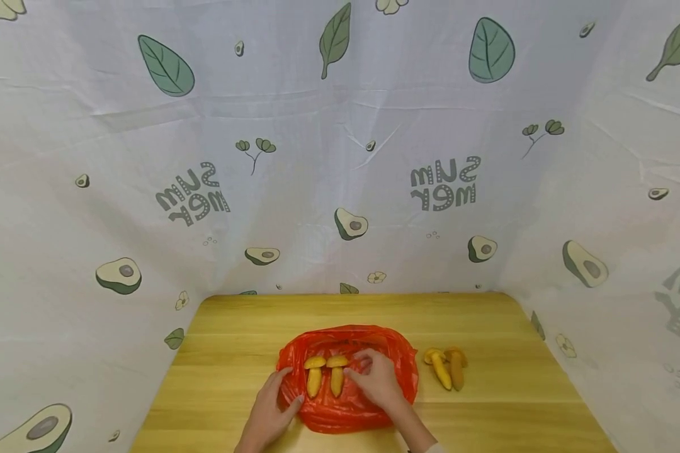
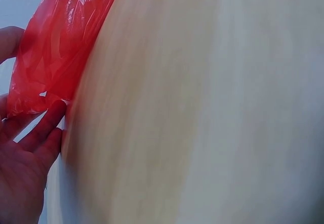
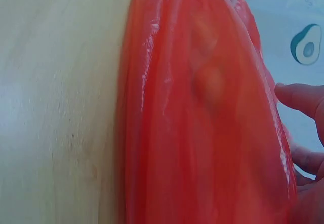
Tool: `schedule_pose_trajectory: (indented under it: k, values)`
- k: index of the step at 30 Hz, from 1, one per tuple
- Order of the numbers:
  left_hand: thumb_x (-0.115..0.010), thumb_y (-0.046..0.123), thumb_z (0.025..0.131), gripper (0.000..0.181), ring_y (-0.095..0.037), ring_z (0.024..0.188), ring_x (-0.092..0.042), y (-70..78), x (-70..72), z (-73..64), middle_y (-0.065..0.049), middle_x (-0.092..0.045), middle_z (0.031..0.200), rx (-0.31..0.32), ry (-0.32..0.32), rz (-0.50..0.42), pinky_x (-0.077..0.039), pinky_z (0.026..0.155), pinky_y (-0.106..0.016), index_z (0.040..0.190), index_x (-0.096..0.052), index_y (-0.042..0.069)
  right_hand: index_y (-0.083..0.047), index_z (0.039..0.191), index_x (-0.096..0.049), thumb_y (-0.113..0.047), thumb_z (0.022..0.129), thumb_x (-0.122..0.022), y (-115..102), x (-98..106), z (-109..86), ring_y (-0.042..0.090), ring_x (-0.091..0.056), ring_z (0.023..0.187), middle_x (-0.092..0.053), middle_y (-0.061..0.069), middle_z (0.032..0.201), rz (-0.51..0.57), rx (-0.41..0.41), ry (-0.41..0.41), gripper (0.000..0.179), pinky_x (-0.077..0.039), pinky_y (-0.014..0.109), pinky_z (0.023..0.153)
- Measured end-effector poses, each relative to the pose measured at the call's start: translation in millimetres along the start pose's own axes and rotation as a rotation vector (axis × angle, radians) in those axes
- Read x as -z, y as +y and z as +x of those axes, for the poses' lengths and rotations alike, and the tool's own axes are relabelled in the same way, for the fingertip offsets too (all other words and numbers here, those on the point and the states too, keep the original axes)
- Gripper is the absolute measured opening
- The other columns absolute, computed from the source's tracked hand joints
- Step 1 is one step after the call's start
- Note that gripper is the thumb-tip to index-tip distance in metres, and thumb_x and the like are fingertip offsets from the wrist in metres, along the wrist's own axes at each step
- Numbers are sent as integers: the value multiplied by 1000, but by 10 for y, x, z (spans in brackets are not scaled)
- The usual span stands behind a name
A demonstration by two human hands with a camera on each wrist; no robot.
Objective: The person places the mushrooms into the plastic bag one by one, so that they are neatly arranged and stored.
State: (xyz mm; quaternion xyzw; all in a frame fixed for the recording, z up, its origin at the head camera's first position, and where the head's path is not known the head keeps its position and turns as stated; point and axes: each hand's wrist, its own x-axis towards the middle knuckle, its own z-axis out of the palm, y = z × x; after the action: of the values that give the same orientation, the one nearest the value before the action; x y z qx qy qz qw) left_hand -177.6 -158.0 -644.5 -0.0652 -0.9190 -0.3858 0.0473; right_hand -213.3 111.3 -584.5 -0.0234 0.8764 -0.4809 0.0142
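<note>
A red plastic bag [image 1: 340,421] lies spread open on the wooden table, its rim standing up around it. Inside, side by side with caps toward the far edge, are a yellow mushroom [image 1: 314,380] on the left and another yellow mushroom [image 1: 337,380] to its right. My left hand [image 1: 267,412] is at the bag's left rim, thumb and fingers apart. In the left wrist view its fingers [image 2: 43,128] touch the red film. Over the bag's interior, my right hand [image 1: 379,380] has its thumb close beside the right-hand mushroom, with nothing visible between thumb and fingers.
Right of the bag, two more yellow mushrooms lie on the table, a brighter mushroom [image 1: 439,370] leaning against a browner mushroom [image 1: 456,371]. A white cloth [image 1: 294,189] printed with leaves and avocados hangs behind and beside the wooden table [image 1: 232,352].
</note>
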Motion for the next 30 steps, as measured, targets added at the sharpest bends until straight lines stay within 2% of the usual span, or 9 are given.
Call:
schedule_pose_trajectory:
  k: [6,9,13,23,30]
  values:
    - [-74,44,92,65,-37,134,-56,4,-6,-1,-13,-59,143,-3,2,3,-47,110,-58,144,-53,12,-8,110,-73,-26,85,-86,9,100,-27,12,-59,76,-71,11,101,-18,9,47,33,-52,25,63]
    - [-74,43,91,65,-37,133,-57,6,-8,3,-12,-59,142,-7,7,2,-48,110,-57,144,-53,12,-10,109,-73,-27,82,-88,20,148,-31,11,-60,74,-71,10,99,-38,5,78,35,-52,24,63]
    - [-75,44,91,66,-36,133,-57,8,-7,4,-12,-59,142,-4,11,-9,-48,110,-57,144,-53,12,-4,113,-70,-25,81,-89,32,217,-45,10,-59,73,-69,10,99,-52,14,107,43,-52,23,61]
    - [-75,45,91,67,-37,134,-57,9,1,-28,-13,-59,142,4,8,2,-47,111,-58,144,-53,11,-2,119,-68,-22,83,-87,20,383,-111,9,-58,72,-69,15,107,-21,18,163,45,-50,22,60]
    - [-75,45,91,66,-37,133,-57,16,2,-20,-12,-59,142,0,12,3,-48,110,-58,144,-53,13,-2,116,-69,-21,84,-87,59,507,-81,10,-55,69,-65,13,93,-1,15,184,42,-50,21,63]
